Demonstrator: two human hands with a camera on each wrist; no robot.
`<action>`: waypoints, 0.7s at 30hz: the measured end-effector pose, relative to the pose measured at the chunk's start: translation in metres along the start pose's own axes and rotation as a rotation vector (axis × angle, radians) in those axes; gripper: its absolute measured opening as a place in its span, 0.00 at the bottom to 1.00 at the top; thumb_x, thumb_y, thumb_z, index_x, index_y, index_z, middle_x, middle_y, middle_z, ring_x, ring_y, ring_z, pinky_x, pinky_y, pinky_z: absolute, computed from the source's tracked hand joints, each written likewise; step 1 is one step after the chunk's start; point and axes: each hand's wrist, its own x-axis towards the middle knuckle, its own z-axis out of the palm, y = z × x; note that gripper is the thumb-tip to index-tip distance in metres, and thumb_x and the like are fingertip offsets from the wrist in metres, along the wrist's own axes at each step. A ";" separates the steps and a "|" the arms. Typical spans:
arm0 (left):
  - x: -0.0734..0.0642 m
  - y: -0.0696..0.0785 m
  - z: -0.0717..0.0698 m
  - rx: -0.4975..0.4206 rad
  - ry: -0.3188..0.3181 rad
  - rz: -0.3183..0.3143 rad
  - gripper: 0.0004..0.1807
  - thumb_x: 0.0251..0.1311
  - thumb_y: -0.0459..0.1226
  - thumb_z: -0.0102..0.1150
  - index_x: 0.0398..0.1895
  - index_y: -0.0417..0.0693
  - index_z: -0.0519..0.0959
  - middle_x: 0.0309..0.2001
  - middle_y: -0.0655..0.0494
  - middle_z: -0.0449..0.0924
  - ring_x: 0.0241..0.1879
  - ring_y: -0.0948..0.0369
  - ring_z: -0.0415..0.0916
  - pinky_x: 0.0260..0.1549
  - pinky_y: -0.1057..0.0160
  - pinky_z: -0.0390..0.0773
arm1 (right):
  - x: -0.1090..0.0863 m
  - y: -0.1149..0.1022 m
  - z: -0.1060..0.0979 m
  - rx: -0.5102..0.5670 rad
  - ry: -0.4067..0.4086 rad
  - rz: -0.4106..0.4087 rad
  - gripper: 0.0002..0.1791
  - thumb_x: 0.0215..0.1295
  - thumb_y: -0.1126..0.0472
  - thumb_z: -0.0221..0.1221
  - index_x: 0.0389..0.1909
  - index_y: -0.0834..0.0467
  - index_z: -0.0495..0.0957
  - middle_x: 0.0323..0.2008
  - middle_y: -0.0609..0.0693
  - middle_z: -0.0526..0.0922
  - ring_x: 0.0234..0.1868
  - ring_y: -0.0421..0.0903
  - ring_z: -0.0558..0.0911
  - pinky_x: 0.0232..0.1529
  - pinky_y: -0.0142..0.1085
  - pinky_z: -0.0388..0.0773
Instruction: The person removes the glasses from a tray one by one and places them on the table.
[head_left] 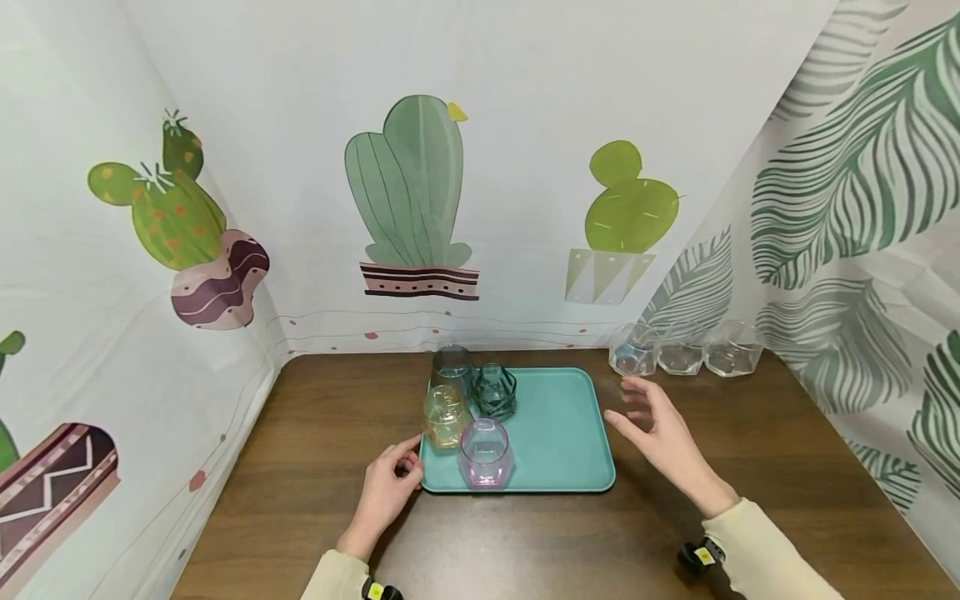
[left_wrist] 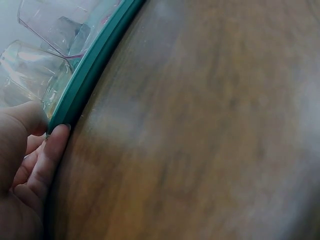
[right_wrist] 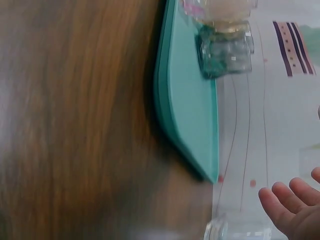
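A turquoise tray [head_left: 558, 437] lies on the wooden table. My left hand [head_left: 384, 490] pinches its left edge; in the left wrist view the thumb and fingers meet at the green rim [left_wrist: 92, 67]. Grouped on the tray's left half are a pink glass [head_left: 486, 462], a yellow glass [head_left: 446, 421], a dark green faceted glass [head_left: 495, 393] and a grey-blue glass [head_left: 452, 364] behind them. My right hand [head_left: 663, 433], fingers spread and holding nothing, hovers right of the tray, just in front of clear glasses [head_left: 633, 357]. The right wrist view shows its fingers [right_wrist: 285, 200] apart from everything.
Three clear glasses stand in a row at the table's back right, among them a middle one [head_left: 680, 357] and a right one [head_left: 732, 354]. Behind the brown table [head_left: 525, 546] hangs a white cloth [head_left: 525, 208] with printed cacti; leaf-patterned cloth [head_left: 855, 208] hangs at right.
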 end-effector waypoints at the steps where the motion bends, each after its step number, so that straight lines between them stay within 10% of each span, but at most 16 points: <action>1: 0.000 0.000 0.000 0.001 0.001 -0.001 0.26 0.54 0.23 0.59 0.59 0.37 0.83 0.34 0.52 0.80 0.32 0.68 0.77 0.29 0.69 0.83 | 0.000 -0.002 0.003 0.007 -0.006 -0.007 0.33 0.66 0.66 0.69 0.69 0.63 0.69 0.62 0.60 0.77 0.56 0.56 0.80 0.51 0.34 0.83; 21: 0.001 -0.003 0.002 -0.002 0.014 -0.006 0.26 0.53 0.23 0.61 0.59 0.37 0.84 0.33 0.53 0.80 0.31 0.68 0.77 0.28 0.69 0.84 | -0.005 -0.031 0.050 0.078 -0.182 -0.023 0.34 0.68 0.57 0.69 0.72 0.57 0.68 0.67 0.56 0.74 0.61 0.60 0.79 0.56 0.47 0.82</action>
